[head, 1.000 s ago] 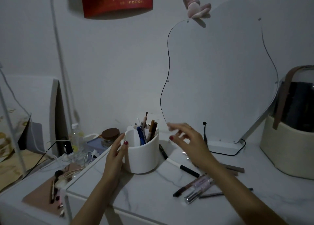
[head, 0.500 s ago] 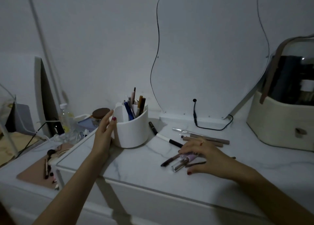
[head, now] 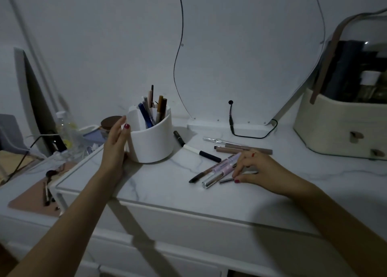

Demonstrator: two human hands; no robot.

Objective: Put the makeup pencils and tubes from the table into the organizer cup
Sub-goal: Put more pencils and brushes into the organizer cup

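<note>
Smooth marble-look table top (head: 159,184); matt white organizer cup (head: 154,145); glossy, metallic-capped tube (head: 216,175).

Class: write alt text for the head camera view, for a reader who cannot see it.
A person's left hand steadies a white cup of pencils on a marble table, while the right hand reaches into a loose pile of pencils and tubes.

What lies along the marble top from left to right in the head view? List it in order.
Left hand → white organizer cup → black-and-white pen → clear lip gloss tube → right hand → cream storage case.
</note>
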